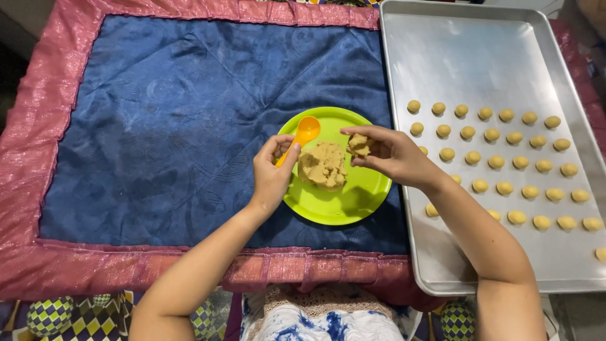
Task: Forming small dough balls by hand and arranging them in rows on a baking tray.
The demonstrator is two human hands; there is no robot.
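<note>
A lime green plate [353,196] lies on a blue cloth and carries a mound of tan dough [323,166]. Over the plate's left rim, my left hand [273,169] grips an orange plastic spoon [306,131] by its handle, bowl pointing up and away. My right hand [391,153] hovers over the plate's right side and pinches a small lump of dough [359,145] between thumb and fingers.
A large metal baking tray [480,57] sits to the right, with several rows of small dough balls [496,162] across its middle. The blue cloth [170,132] has a shiny pink border [38,164]. Patterned fabric lies at the bottom edge.
</note>
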